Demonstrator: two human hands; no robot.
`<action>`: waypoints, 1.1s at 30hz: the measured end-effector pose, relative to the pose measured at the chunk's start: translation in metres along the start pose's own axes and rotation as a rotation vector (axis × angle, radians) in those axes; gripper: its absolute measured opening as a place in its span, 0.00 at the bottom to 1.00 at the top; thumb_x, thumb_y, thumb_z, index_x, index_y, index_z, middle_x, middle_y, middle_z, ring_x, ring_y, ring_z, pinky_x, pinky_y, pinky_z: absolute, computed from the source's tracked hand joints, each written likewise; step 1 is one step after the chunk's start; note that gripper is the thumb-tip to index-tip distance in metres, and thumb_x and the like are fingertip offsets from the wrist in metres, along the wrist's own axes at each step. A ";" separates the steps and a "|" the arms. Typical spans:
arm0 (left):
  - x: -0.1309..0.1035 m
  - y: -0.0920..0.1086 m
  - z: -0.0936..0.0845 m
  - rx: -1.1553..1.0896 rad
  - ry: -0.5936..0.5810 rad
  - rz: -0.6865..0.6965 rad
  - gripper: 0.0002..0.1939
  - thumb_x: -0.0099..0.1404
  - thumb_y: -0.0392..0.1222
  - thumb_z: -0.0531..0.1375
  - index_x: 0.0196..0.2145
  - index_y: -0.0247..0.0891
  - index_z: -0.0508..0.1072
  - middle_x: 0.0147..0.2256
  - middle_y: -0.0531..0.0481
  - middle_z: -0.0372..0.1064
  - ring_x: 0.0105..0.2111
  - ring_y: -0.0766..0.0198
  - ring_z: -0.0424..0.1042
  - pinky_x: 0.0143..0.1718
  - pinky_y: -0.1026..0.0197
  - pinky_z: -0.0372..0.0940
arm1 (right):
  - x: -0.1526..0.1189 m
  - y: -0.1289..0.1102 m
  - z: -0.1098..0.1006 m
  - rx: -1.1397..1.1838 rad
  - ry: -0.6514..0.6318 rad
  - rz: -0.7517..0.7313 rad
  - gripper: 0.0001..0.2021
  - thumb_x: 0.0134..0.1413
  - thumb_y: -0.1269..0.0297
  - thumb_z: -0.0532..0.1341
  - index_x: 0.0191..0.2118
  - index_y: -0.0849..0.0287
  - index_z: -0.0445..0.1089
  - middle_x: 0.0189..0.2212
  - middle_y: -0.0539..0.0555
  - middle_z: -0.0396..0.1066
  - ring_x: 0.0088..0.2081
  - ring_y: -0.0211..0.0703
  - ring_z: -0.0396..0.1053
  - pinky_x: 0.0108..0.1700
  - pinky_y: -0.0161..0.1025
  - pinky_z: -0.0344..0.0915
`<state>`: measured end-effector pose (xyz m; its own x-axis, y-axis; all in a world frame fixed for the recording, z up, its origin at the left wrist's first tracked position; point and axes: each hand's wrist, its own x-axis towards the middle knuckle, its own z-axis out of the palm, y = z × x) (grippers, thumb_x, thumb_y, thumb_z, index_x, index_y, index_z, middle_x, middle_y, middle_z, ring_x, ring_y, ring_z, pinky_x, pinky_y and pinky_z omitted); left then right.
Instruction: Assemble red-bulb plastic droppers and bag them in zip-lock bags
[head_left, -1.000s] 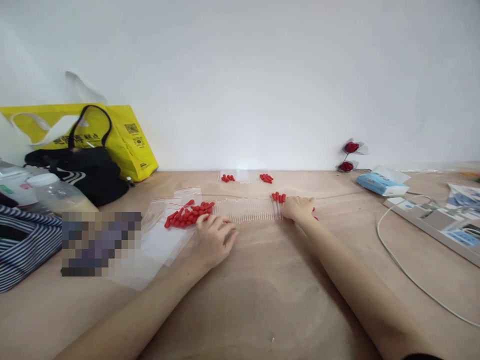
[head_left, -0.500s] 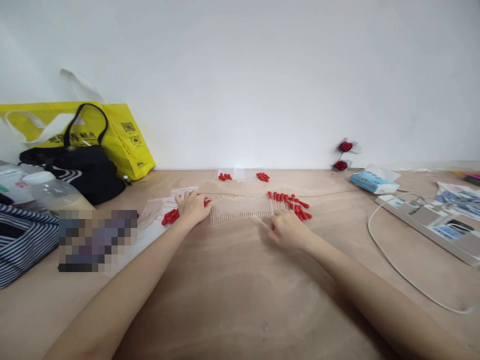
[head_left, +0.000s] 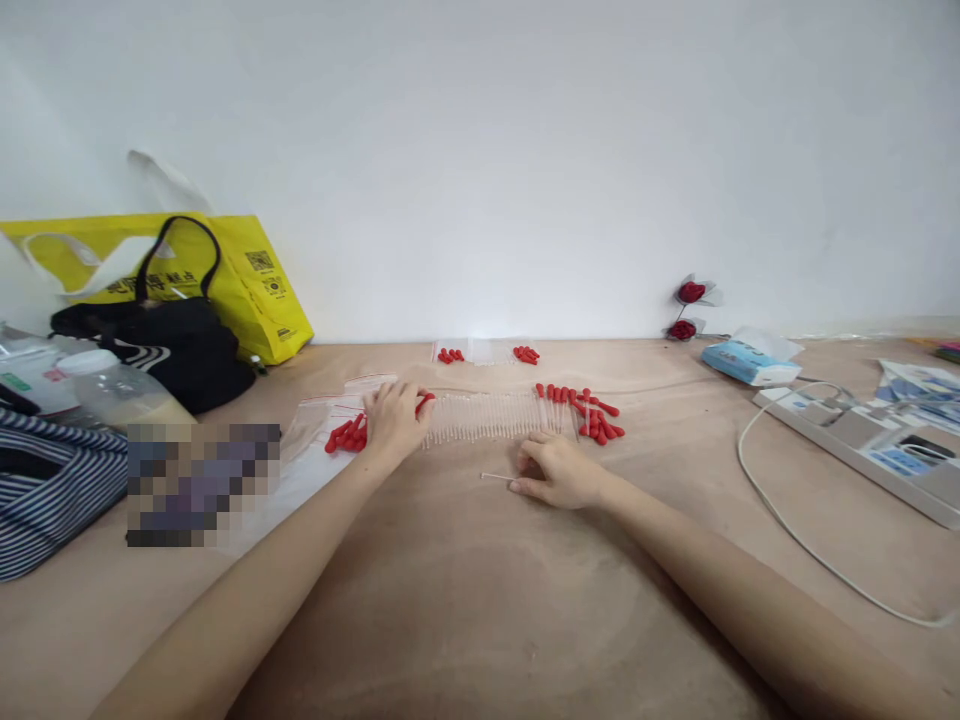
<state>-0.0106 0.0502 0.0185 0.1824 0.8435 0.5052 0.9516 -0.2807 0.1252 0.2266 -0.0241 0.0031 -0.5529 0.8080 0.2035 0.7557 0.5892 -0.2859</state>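
Observation:
A row of thin clear sticks [head_left: 484,416] lies on the table between my hands. My left hand [head_left: 397,415] rests at the row's left end, its fingers around a red piece [head_left: 424,403]. Beside its wrist several red pieces [head_left: 347,436] lie on clear bags. My right hand [head_left: 555,470] is just in front of the row's right end, thumb and fingers closed on a thin stick [head_left: 496,476] that points left. More red pieces [head_left: 600,425] lie at the right end, some over the sticks.
Behind the row lies a clear bag [head_left: 489,350] with red pieces at both ends. Bags and a bottle [head_left: 139,390] crowd the left. A tissue pack [head_left: 750,362], a power strip [head_left: 855,445] and its looping cable are on the right.
My right hand has drawn back toward me with the thin stick, now apart from the row. My left hand has shifted slightly right.

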 end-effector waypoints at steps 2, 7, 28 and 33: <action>-0.016 0.010 -0.003 -0.252 0.008 0.096 0.07 0.59 0.41 0.52 0.33 0.37 0.66 0.33 0.47 0.68 0.38 0.57 0.64 0.40 0.55 0.58 | 0.001 -0.001 0.006 0.051 0.013 0.030 0.07 0.49 0.62 0.58 0.27 0.60 0.62 0.29 0.53 0.65 0.32 0.39 0.60 0.35 0.35 0.55; -0.058 0.032 0.006 -0.769 -0.142 0.039 0.09 0.61 0.39 0.50 0.40 0.38 0.60 0.32 0.50 0.66 0.30 0.66 0.67 0.33 0.62 0.62 | 0.000 0.001 0.018 0.031 0.050 0.076 0.05 0.52 0.65 0.55 0.28 0.60 0.61 0.30 0.54 0.66 0.34 0.41 0.61 0.37 0.38 0.55; -0.067 0.033 0.006 -0.360 -0.178 0.208 0.08 0.62 0.39 0.52 0.32 0.40 0.71 0.33 0.51 0.70 0.36 0.61 0.66 0.38 0.57 0.58 | -0.001 -0.004 0.030 0.048 0.285 0.010 0.09 0.56 0.72 0.49 0.38 0.60 0.65 0.35 0.55 0.68 0.36 0.40 0.63 0.38 0.39 0.50; -0.069 0.034 0.004 -0.346 -0.161 0.216 0.08 0.64 0.40 0.50 0.34 0.41 0.68 0.34 0.54 0.71 0.36 0.62 0.67 0.39 0.57 0.54 | 0.000 -0.009 0.035 0.033 0.329 -0.001 0.12 0.57 0.71 0.48 0.43 0.60 0.65 0.34 0.55 0.68 0.36 0.40 0.63 0.37 0.39 0.49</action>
<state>0.0103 -0.0159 -0.0159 0.4306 0.8013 0.4152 0.7535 -0.5725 0.3234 0.2073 -0.0294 -0.0274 -0.4063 0.7689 0.4936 0.7407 0.5935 -0.3149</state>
